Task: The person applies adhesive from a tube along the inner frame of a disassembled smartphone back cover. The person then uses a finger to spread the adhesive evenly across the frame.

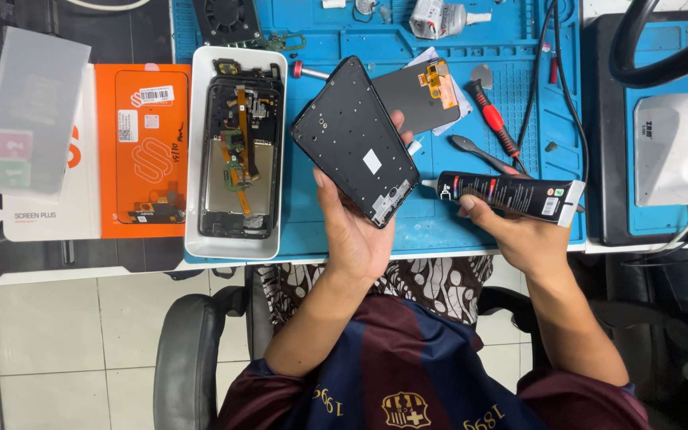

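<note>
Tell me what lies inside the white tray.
In the white tray lies an opened phone body, its orange flex cables and metal shield exposed. Whatever sits beneath the phone is covered.

White table [81, 267], edge toward the seated person, covered at centre by a blue work mat [455, 227]. On the mat: white tray [236, 245] at left, dark screen panel [420, 99] just beside a red-handled screwdriver [491, 119], black pry tool [479, 153] near it, small glue bottle [439, 17] at top. Left of the mat: orange box [143, 151], frosted plastic sleeve [29, 111].
</note>
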